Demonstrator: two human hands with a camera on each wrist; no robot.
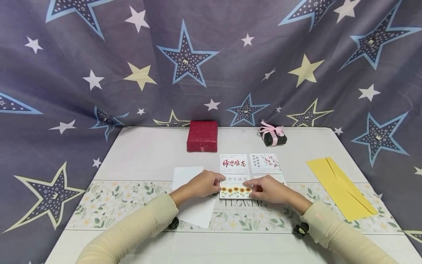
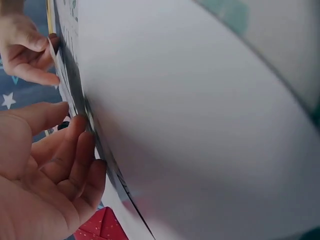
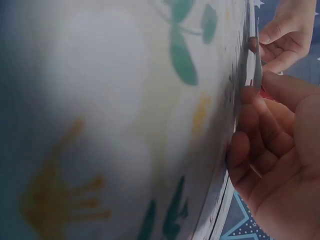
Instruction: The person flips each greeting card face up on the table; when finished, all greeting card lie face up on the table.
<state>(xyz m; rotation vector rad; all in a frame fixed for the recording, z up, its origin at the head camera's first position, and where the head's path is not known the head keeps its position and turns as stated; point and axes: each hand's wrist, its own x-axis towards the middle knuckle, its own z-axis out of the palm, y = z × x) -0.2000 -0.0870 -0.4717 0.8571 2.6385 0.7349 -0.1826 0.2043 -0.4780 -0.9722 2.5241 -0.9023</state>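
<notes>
One white sheet (image 1: 194, 194) lies at the left of the worktop (image 1: 148, 154), its middle hidden under the left hand (image 1: 202, 184). That hand's fingers (image 1: 220, 177) pinch the left edge of the sunflower card (image 1: 234, 190), one of four cards (image 1: 234, 164) laid in a block at the centre. The right hand (image 1: 268, 189) pinches the same card's right edge, covering most of the fourth card behind it. One red box (image 1: 202, 136) and one dark ribboned box (image 1: 272, 135) stand at the back. One yellow envelope (image 1: 341, 187) lies at the right. A floral runner (image 1: 108, 201) crosses the pale worktop; star-printed cloth (image 1: 211, 55) hangs behind. Both wrist views are blurred.
</notes>
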